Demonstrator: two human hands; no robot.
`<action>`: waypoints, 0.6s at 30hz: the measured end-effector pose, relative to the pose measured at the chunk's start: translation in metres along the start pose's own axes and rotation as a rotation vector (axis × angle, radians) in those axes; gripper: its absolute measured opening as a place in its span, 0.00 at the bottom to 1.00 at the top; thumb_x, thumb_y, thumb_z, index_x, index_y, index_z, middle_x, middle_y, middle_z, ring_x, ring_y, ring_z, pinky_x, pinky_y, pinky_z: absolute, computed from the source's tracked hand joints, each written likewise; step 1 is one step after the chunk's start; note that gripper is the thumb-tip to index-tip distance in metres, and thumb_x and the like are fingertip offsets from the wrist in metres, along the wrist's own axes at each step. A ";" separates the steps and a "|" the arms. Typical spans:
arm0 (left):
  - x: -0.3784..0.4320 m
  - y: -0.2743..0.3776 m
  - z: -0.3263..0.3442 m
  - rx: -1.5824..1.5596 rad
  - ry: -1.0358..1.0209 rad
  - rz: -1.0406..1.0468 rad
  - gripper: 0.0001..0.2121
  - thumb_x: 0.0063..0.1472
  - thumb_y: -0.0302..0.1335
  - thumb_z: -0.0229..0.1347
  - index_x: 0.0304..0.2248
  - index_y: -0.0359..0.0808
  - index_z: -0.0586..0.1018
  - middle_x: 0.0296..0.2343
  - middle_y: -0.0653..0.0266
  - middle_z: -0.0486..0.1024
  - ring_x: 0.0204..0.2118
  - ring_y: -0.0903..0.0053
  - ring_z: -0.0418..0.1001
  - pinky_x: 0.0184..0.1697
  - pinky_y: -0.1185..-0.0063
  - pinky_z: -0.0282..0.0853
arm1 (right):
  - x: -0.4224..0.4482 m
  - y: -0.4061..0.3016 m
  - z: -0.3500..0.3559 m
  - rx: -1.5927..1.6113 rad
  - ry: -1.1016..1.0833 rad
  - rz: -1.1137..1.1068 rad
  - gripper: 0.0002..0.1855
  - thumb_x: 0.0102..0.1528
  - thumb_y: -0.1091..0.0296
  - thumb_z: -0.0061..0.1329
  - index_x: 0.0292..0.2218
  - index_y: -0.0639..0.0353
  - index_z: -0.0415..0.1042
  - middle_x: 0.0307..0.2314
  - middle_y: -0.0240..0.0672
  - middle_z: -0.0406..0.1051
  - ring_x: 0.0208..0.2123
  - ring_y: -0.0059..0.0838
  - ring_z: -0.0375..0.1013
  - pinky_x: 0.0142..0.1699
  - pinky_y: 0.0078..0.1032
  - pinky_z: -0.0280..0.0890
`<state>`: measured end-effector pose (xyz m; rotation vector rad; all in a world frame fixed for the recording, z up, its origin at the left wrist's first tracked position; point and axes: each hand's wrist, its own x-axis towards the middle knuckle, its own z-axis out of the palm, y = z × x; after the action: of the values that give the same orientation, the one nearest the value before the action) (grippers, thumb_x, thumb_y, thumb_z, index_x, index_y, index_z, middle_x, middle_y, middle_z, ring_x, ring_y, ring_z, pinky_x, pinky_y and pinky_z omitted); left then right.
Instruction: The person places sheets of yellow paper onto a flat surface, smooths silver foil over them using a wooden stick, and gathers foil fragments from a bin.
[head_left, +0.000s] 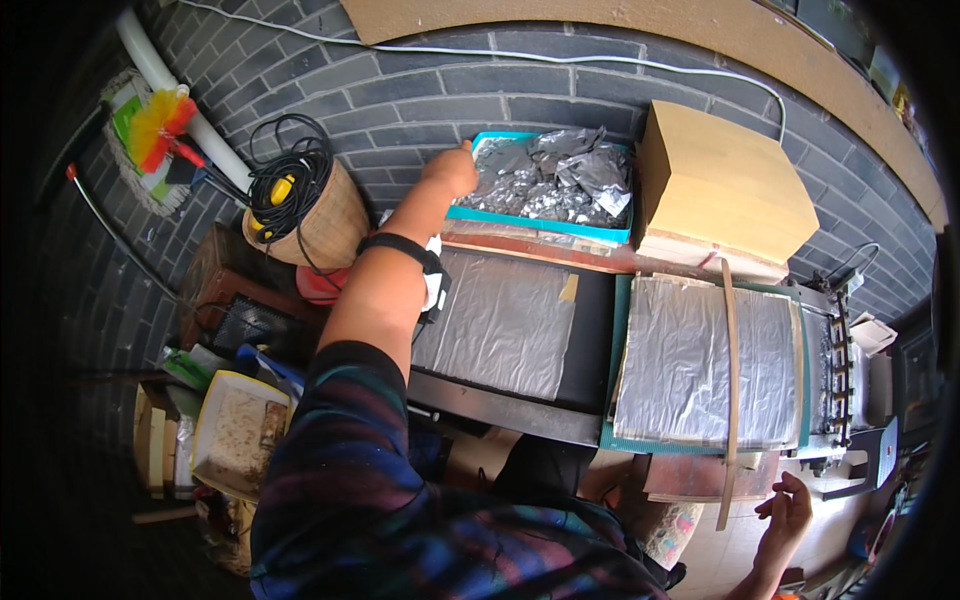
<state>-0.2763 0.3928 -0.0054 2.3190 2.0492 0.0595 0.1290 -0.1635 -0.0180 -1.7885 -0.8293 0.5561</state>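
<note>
My left hand (452, 172) reaches out to the left end of a turquoise tray (540, 225) by the brick wall. The thumb shows at the rim, but the other fingers are hidden, so whether they grip it is unclear. Crumpled silver foil scraps (570, 176) fill the tray. My right hand (786, 506) is low on the right, its fingers loosely bent and apart with nothing in them. Near it is the lower end of a thin wooden strip (730, 390), which lies across a stack of silver foil sheets (675, 360). Another foil sheet (495, 322) lies flat on the dark worktop (592, 337).
Behind the stack stands a yellowish box (731, 176). A metal device with a row of clamps (840, 375) sits on the right. To the left are a basket (330, 217) with coiled black cable (289, 169), a feather duster (161, 127) and a yellow-rimmed tray (232, 420).
</note>
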 end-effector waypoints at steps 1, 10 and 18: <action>0.002 0.001 0.001 0.005 0.003 -0.008 0.31 0.56 0.30 0.49 0.58 0.35 0.53 0.47 0.50 0.68 0.49 0.60 0.68 0.51 0.68 0.64 | 0.001 0.000 0.000 0.002 -0.001 -0.002 0.13 0.55 0.76 0.37 0.42 0.68 0.65 0.30 0.36 0.66 0.19 0.15 0.63 0.26 0.15 0.59; 0.017 0.002 0.008 -0.181 0.084 -0.088 0.38 0.51 0.30 0.54 0.59 0.32 0.50 0.46 0.51 0.69 0.48 0.61 0.69 0.49 0.71 0.65 | 0.000 0.003 0.001 -0.016 0.022 0.004 0.13 0.55 0.78 0.37 0.42 0.68 0.65 0.30 0.36 0.67 0.20 0.15 0.64 0.25 0.14 0.59; 0.007 0.033 0.007 -0.220 0.183 0.351 0.42 0.49 0.35 0.59 0.59 0.35 0.49 0.41 0.61 0.74 0.45 0.64 0.70 0.47 0.70 0.67 | 0.003 -0.004 0.010 0.008 0.011 0.027 0.13 0.55 0.79 0.37 0.42 0.68 0.65 0.29 0.36 0.67 0.20 0.15 0.64 0.25 0.14 0.60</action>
<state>-0.2427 0.3952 -0.0100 2.5754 1.5755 0.4989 0.1226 -0.1541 -0.0173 -1.7963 -0.7958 0.5662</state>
